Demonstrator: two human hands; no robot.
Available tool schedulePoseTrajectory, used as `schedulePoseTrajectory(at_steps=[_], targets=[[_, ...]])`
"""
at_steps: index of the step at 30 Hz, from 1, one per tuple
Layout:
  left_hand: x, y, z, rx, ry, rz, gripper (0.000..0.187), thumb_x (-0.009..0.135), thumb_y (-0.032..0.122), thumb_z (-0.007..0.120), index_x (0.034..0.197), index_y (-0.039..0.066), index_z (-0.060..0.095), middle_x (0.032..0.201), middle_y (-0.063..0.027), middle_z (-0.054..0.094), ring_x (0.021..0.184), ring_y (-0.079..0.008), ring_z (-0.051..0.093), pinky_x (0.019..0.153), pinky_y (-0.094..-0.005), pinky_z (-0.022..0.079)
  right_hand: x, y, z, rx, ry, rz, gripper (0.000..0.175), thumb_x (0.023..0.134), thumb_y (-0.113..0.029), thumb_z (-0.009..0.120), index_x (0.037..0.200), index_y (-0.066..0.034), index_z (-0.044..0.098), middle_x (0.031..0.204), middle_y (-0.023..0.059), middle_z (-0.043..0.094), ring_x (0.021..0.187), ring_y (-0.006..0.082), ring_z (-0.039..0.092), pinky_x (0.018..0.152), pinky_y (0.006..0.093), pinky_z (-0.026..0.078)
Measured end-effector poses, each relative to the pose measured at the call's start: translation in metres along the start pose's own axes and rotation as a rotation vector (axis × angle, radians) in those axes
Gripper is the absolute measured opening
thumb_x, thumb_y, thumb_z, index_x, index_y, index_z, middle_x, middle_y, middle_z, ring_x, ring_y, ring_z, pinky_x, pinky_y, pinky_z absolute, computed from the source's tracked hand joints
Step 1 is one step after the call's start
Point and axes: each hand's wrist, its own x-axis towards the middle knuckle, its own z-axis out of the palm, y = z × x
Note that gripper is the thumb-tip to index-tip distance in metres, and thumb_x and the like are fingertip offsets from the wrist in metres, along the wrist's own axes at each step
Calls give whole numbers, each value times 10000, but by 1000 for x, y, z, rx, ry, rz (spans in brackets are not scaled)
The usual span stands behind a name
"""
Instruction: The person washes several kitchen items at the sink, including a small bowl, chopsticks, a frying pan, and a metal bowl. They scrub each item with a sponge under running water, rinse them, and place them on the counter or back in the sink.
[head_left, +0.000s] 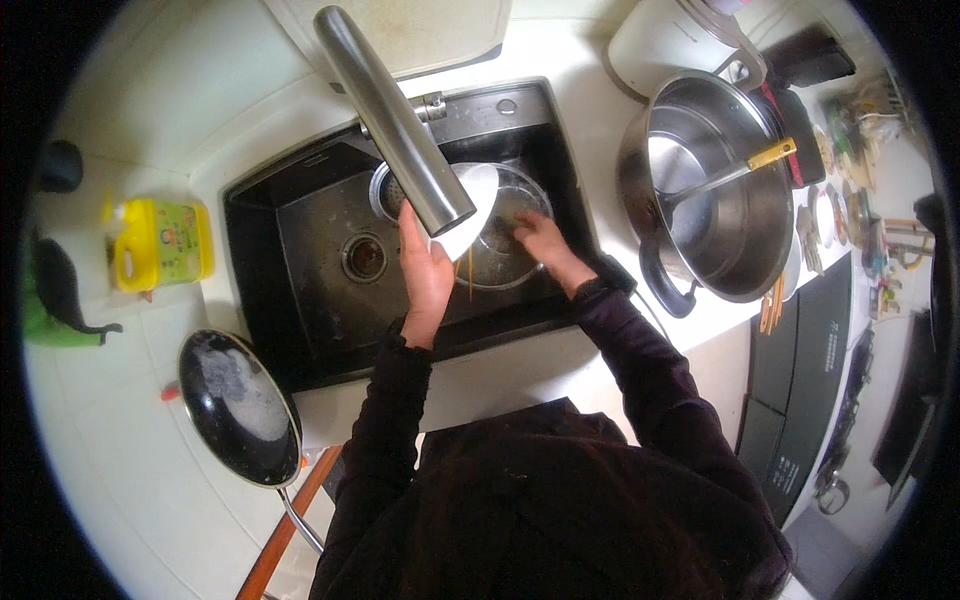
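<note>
My left hand (424, 262) holds a white dish (476, 214), tilted, partly hidden beneath the steel faucet (397, 120). To its right, my right hand (538, 232) is over a round, see-through bowl (517, 277) in the dark sink (315, 300); its fingers are curled and blurred, and I cannot tell whether they hold anything. Thin orange-brown sticks, perhaps chopsticks, (470, 274) show below the dish. Behind the faucet is a round metal strainer (384, 191), mostly hidden. The drain (365, 257) lies left of my left hand.
Right of the sink, a large steel pot (720, 247) holds a ladle with a yellow handle (771, 154). A yellow jug (169, 244) stands on the left. A frying pan (240, 409) with whitish residue is at the lower left. A dark cooktop (802, 352) lies at the right.
</note>
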Motion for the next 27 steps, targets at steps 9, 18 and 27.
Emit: schedulePoseTrajectory(at_steps=[9, 18, 27], targets=[[-13, -83, 24, -292, -310, -426, 563, 840, 25, 440, 1390, 54, 318, 1189, -202, 549, 893, -324, 653, 541, -375, 575, -26, -23, -16, 565, -322, -12, 615, 890, -507, 541, 1291, -42, 501, 1141, 98, 617, 1033, 182, 601, 808, 347, 526], [12, -131, 33, -288, -514, -692, 570, 896, 363, 604, 1319, 10, 455, 1164, -120, 575, 1065, -266, 550, 886, -401, 445, -3, 27, -13, -542, 107, -37, 598, 798, -137, 600, 1350, -66, 381, 1048, 245, 626, 924, 393, 639, 769, 460, 526], [47, -136, 21, -157, -299, -538, 520, 942, 291, 553, 1367, 16, 431, 1313, -122, 520, 1180, -255, 493, 981, -361, 382, -2, 28, 36, -634, 243, -209, 628, 730, 14, 603, 1291, -118, 353, 1162, 282, 490, 1015, 487, 532, 839, 509, 458]])
